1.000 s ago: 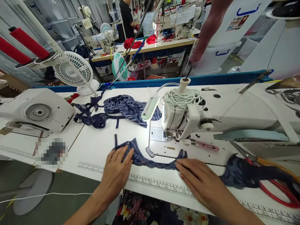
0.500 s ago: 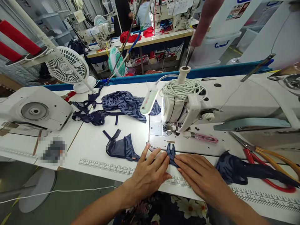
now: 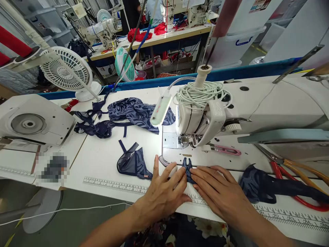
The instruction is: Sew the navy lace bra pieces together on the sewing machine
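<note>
Between my hands a small navy lace piece (image 3: pixel 189 169) lies on the white table just in front of the sewing machine (image 3: pixel 195 120). My left hand (image 3: pixel 167 187) rests flat with fingers spread, its fingertips at the piece's left edge. From the right, my right hand (image 3: pixel 216 187) lies flat with fingers stretched, its tips touching the other edge. Left of my left hand is a navy bra cup (image 3: pixel 132 163) with a mesh part and strap ends. Beyond my right hand lies another navy cup piece with a long band (image 3: pixel 257 185).
Scissors with orange handles (image 3: pixel 300 168), a red-handled tool (image 3: pixel 308 202) and a pink thread snipper (image 3: pixel 223 149) lie to the right. Navy lace fabric (image 3: pixel 133 111) is at the back left. A ruler strip (image 3: pixel 115 185) runs along the front edge; a white fan (image 3: pixel 68 68) stands behind.
The camera view has shifted slightly. My left index finger is raised a little more; both hands stay at the small lace piece, which looks unmoved.
</note>
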Tool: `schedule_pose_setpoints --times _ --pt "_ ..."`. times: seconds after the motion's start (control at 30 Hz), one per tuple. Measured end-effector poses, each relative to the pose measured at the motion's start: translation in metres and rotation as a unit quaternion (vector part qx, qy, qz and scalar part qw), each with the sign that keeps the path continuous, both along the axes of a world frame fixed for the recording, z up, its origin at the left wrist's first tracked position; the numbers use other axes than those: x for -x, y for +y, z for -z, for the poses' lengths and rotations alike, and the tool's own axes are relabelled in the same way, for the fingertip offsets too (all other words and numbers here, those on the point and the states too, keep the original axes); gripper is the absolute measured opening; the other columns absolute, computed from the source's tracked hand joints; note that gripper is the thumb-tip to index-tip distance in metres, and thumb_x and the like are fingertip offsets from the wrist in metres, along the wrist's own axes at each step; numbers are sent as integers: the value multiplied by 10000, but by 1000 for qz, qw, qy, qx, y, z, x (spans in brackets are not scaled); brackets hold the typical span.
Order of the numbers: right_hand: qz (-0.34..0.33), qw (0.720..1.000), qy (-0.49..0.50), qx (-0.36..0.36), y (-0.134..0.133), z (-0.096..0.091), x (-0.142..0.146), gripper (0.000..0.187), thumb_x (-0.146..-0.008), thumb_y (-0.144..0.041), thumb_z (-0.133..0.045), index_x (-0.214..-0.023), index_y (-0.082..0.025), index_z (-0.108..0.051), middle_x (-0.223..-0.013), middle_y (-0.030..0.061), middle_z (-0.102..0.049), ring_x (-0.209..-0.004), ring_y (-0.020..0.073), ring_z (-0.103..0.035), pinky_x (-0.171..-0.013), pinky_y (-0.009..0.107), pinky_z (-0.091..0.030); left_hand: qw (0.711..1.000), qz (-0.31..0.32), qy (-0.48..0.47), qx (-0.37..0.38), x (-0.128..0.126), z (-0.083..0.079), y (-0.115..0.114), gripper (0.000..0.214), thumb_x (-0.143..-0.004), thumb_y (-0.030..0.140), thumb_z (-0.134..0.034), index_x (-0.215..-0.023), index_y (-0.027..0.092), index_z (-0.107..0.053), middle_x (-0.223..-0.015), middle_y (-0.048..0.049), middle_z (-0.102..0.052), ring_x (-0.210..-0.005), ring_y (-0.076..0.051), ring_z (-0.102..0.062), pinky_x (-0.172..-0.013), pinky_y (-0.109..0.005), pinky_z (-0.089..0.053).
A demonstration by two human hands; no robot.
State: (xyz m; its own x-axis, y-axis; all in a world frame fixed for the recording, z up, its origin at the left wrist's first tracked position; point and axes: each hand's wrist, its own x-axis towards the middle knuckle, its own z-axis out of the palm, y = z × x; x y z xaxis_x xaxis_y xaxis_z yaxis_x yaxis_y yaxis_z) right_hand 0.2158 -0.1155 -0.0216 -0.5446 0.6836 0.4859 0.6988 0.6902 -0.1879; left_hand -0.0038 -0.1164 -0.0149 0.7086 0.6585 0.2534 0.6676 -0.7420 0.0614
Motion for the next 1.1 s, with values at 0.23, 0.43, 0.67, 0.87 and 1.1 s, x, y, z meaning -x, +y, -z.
schedule_pose_setpoints --times 0.23,0.43,0.67,0.87,1.1 --pt "1 1000 1 16 1 2 -1 229 -954 -147 -514 -1123 -187 -663 -1182 55 -700 -1130 207 -605 -1034 428 -381 1000 9 6 15 -2 -1 2 459 -983 514 -432 -1231 163 -594 -1466 -84 -491 -1441 -317 -295 -1145 -708 126" --pt "8 999 13 31 2 4 0 231 -951 -141 -500 -1097 -201 -669 -1178 42 -702 -1123 192 -609 -1078 447 -347 1000 8 -1 18 -2 1 4 491 -980 535 -427 -1243 152 -585 -1454 -70 -508 -1400 -303 -359 -1140 -694 165" --pt "8 999 21 35 2 2 0 229 -946 -137 -502 -1083 -205 -672 -1170 32 -705 -1117 187 -613 -1099 443 -325 1000 9 -8 20 0 3 3 487 -977 532 -431 -1251 159 -582 -1444 -93 -513 -1391 -290 -377 -1152 -687 136" --pt "-1 1000 12 22 4 -1 1 225 -955 -141 -486 -1063 -214 -669 -1152 28 -710 -1094 188 -620 -1075 435 -340 1000 15 -22 15 -3 1 3 487 -977 526 -439 -1255 148 -567 -1418 -108 -534 -1381 -280 -393 -1172 -687 62" --pt "-49 997 -50 -31 12 -2 -5 307 -970 -208 -448 -1226 -229 -616 -1230 43 -673 -1128 218 -608 -1068 444 -331 973 -173 -135 -65 56 -7 -8 266 -977 225 -485 -1214 157 -585 -1162 -106 -679 -1112 -209 -613 -1012 -405 -505"
